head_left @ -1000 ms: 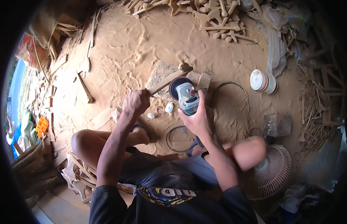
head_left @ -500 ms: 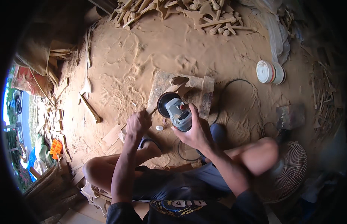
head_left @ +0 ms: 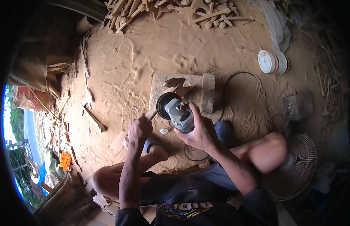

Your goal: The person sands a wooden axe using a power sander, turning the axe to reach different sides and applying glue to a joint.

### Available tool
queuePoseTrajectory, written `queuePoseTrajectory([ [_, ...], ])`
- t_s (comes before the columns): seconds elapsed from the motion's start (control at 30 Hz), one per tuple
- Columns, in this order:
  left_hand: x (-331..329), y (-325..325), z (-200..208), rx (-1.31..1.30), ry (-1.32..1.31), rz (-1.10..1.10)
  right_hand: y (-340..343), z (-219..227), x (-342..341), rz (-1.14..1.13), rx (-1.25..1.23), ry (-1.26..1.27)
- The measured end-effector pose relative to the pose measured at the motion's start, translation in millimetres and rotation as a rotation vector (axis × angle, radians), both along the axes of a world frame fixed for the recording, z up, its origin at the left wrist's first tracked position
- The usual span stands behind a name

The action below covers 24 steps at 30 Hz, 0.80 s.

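Observation:
My right hand (head_left: 200,130) is wrapped round an angle grinder (head_left: 179,116) with a grey body and a round dark disc (head_left: 167,105). In my closed left hand (head_left: 140,129) is the near end of a carved wooden piece (head_left: 151,113). That piece slants up and right, and its wider, pointed far end (head_left: 175,83) lies over a worn block (head_left: 160,83). The disc covers the middle of the wood; whether it touches the wood I cannot tell.
A black cord (head_left: 224,90) curls over the dusty ground right of the block. A white bucket (head_left: 268,61) lies farther right, and a fan (head_left: 297,169) stands by my right knee. Several carved wooden pieces (head_left: 208,13) are heaped at the back. A loose wooden strip (head_left: 93,118) lies left.
The view has shifted a little, so the surroundings sit slightly differently in the picture. My hands keep the same grip on the grinder and the wood, with only slight movement.

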<state>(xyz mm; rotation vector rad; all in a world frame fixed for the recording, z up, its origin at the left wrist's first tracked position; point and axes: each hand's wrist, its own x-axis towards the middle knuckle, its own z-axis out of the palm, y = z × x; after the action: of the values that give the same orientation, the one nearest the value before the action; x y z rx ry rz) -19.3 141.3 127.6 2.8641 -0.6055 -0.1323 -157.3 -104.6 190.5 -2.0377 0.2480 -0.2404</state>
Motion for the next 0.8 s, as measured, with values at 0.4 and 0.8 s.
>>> queuePoseTrajectory([
  [0.4,-1,-2,-1,0.005,0.058,0.030,-6,-10,-7,-0.010,0.082,0.040],
  [0.8,0,3,-6,-0.004,0.061,0.018,-20,-10,-3,-0.083,0.079,0.042],
])
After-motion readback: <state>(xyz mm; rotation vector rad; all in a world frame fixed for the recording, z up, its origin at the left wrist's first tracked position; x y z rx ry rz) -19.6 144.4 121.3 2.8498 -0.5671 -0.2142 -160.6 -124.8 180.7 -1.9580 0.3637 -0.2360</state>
